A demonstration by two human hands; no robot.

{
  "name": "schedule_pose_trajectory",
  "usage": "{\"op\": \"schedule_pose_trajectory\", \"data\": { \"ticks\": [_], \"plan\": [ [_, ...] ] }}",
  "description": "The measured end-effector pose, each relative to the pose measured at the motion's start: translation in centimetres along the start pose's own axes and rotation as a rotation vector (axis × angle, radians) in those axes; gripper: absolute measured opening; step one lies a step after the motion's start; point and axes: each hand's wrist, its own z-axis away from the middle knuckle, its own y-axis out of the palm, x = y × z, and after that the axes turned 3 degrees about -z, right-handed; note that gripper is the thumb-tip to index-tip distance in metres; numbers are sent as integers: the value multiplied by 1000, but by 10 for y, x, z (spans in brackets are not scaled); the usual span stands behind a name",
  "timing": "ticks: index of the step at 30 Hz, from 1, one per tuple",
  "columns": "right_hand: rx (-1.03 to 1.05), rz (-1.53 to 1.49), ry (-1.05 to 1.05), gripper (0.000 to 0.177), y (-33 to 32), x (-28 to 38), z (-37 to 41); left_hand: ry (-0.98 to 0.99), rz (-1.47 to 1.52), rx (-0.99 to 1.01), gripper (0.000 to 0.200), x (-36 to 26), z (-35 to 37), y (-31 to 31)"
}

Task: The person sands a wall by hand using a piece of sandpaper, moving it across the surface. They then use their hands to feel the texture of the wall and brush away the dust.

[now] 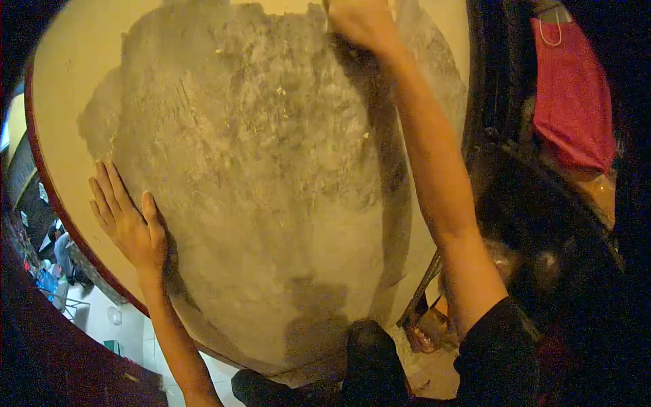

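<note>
A wide cream-coloured surface point(64, 115), like a wall or panel, fills the middle of the head view. Across it spreads a large grey, rough and streaked patch point(244, 136). My left hand point(132, 230) lies flat at the patch's left edge, its fingers stretched out and pointing up. At the top of the view my right hand point(363, 24) is closed against the upper part of the patch. Anything within its fingers is hidden, and the frame edge partly cuts the hand off. My right arm casts a dark shadow on the patch.
To the right hangs a red bag point(576, 102) with a pale handle, beside dark objects. A dark red edge point(61, 210) borders the surface on the left. Beyond it are a pale tiled floor point(135, 339) and a person point(62, 251). My dark-clad knees point(369, 366) are below.
</note>
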Motion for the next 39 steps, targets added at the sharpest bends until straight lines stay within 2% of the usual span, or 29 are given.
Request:
{"op": "schedule_pose_trajectory", "data": {
  "ticks": [3, 6, 9, 11, 13, 17, 21, 27, 30, 32, 33, 35, 36, 37, 39],
  "plan": [
    [108, -13, -22, 62, -23, 48, 65, -19, -10, -17, 61, 0, -1, 0],
    [44, 18, -28, 64, -16, 55, 93, -20, 8, -13, 61, -1, 0, -2],
    [-21, -62, 40, 61, -5, 39, 49, -7, 9, 1, 61, 3, -1, -3],
    [-119, 82, -8, 61, 3, 14, 1, -6, 1, -11, 62, 2, 1, -3],
    [-92, 57, 98, 60, 9, -7, -41, 0, -1, -14, 62, 0, 0, -5],
    [-130, 79, 36, 61, 10, -13, -32, -12, -7, 6, 62, -1, -1, -5],
    [60, 26, 53, 62, -12, 27, 54, -17, 6, -8, 62, -2, -1, 1],
    [20, 73, 134, 64, 0, 0, 13, -22, -27, -6, 62, 0, -2, 3],
    [22, 162, 201, 66, 11, -30, -39, -25, -13, 15, 62, -4, -2, 3],
    [-6, 45, 221, 65, 15, -39, -52, -26, -15, 2, 62, -4, -6, 5],
    [-36, 70, 152, 65, 16, -38, -40, -22, -9, 6, 62, -4, -5, 3],
    [71, 160, 142, 64, -10, 2, -6, -22, 6, -17, 61, -4, -3, 1],
    [39, 147, 78, 63, -1, 5, 17, -26, 12, -22, 61, -4, -3, 4],
    [122, 156, 67, 62, -12, 22, 36, -29, -6, -17, 61, -3, -1, 5],
    [145, 252, 5, 62, -19, 34, 61, -36, -22, -13, 61, -5, 0, 5]
  ]
}}
